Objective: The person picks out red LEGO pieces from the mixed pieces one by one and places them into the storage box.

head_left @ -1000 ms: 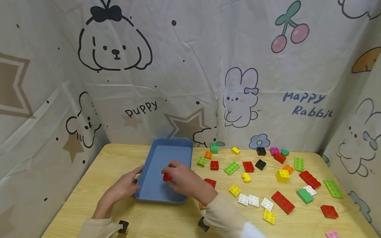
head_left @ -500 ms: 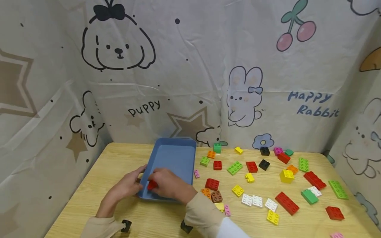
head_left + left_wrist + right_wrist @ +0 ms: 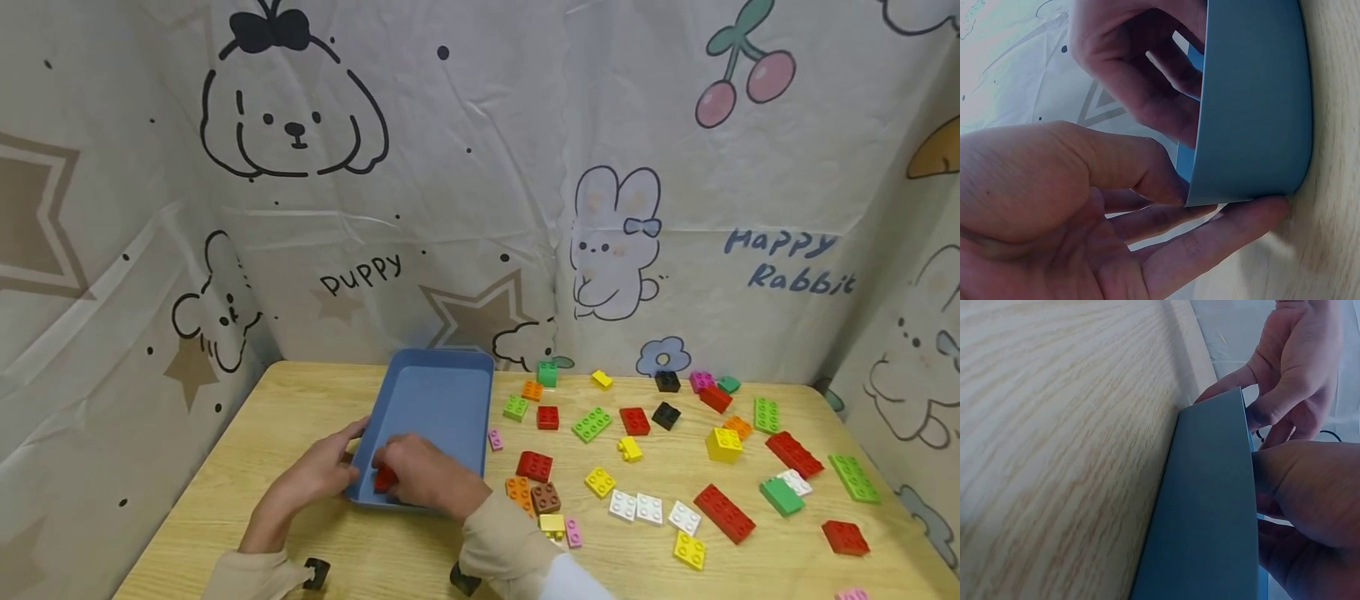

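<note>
A blue tray [image 3: 442,396] stands on the left part of the table. My left hand [image 3: 318,471] grips its left side near the front corner; in the left wrist view the thumb lies over the rim of the tray [image 3: 1254,100] and fingers touch the outer wall. Inside the front left corner, my right hand [image 3: 431,471] pinches a red toy building brick [image 3: 385,479], partly covered by its fingers. The right wrist view shows my right hand [image 3: 1316,506] reaching over the tray wall [image 3: 1204,500], and the brick is hidden there.
Loose toy bricks lie right of the tray, among them a red brick [image 3: 535,466], a brown brick [image 3: 546,497], a yellow brick [image 3: 600,482], white bricks [image 3: 622,505] and a long red brick [image 3: 724,513]. A patterned cloth [image 3: 465,192] hangs behind the table [image 3: 247,450].
My right hand has carried the red brick from above the tray's middle leftward and down into the front left corner. The left hand stays on the tray's side.
</note>
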Demonstrator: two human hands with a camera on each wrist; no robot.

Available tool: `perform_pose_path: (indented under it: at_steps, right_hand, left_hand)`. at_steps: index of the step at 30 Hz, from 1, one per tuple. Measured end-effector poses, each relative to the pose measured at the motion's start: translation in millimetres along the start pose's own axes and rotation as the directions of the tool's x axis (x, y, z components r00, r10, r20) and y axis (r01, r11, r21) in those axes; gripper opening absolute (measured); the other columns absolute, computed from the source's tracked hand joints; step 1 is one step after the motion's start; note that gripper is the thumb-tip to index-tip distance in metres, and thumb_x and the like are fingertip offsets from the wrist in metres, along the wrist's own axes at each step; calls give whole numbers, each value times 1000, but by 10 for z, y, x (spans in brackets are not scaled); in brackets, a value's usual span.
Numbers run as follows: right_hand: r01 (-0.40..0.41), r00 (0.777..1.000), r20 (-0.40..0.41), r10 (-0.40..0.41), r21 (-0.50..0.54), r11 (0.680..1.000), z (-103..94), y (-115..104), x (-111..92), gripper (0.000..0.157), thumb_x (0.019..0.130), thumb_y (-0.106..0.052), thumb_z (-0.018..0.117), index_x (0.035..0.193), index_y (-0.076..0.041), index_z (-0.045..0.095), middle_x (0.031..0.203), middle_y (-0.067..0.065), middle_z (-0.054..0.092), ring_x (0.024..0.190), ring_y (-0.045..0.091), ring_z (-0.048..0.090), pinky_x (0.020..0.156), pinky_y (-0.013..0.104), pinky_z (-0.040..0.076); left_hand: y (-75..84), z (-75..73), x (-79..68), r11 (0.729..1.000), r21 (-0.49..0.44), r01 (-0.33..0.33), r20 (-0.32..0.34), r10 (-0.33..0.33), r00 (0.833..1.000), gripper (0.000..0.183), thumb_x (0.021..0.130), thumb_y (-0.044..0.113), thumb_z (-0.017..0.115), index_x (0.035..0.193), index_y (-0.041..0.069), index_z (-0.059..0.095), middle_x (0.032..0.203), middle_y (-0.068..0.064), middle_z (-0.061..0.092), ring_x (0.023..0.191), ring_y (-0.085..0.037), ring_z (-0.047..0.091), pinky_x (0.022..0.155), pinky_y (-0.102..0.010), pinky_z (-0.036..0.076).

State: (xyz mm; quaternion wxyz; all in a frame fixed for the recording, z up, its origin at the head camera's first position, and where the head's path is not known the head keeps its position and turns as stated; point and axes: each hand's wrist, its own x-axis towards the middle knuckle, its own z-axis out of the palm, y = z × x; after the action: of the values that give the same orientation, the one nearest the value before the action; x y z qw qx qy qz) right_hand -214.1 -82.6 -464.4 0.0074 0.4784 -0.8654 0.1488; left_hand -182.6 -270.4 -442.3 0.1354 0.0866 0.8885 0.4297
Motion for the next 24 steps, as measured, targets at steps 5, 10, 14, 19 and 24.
perform_pose_path:
  at_steps: [5, 10, 14, 19, 24]
  right_hand:
    - [-2, 1000, -6, 2, 11, 1000, -7, 1, -22, 23, 83, -14, 86, 104, -12, 76, 91, -4, 67, 81, 3, 57, 71, 12, 45]
    - [-46, 999, -21, 48, 76, 996, -132, -1, -186, 24, 86, -16, 83, 107, -11, 72, 101, 0, 65, 82, 5, 55, 70, 14, 45]
    - [-76, 993, -72, 89, 159, 984, -349, 7, -363, 23, 90, -16, 80, 110, -11, 69, 110, 3, 65, 88, 7, 60, 74, 15, 49]
    - [-87, 984, -141, 113, 178, 980, -598, 78, -623, 25, 91, -25, 79, 112, -13, 70, 113, 1, 65, 97, 11, 63, 83, 19, 52]
    - [-144, 969, -174, 176, 182, 973, -730, 214, -892, 29, 90, -28, 80, 113, -13, 71, 115, 1, 65, 100, 15, 63, 86, 26, 54]
  left_hand:
    - [-20, 14, 6, 1000, -19, 13, -3, -13, 1000, 78, 83, -18, 55, 155, -12, 27, 146, -38, 43, 108, -42, 64, 67, -43, 59]
    - [-44, 74, 0, 999, -32, 27, 4, -27, 1000, 78, 82, -19, 55, 156, -11, 28, 145, -37, 45, 105, -40, 65, 64, -42, 58]
    - [-39, 82, -10, 999, -29, 33, -7, -33, 999, 79, 81, -19, 55, 156, -10, 30, 147, -35, 44, 105, -39, 65, 62, -40, 57]
    - [-38, 53, -4, 1000, -12, 27, -17, -27, 1000, 80, 80, -19, 55, 155, -10, 29, 148, -35, 43, 104, -38, 64, 63, -38, 55]
    - [-41, 30, 4, 1000, 6, 18, -28, -18, 999, 80, 79, -19, 55, 155, -11, 29, 150, -36, 41, 104, -39, 63, 62, -37, 54]
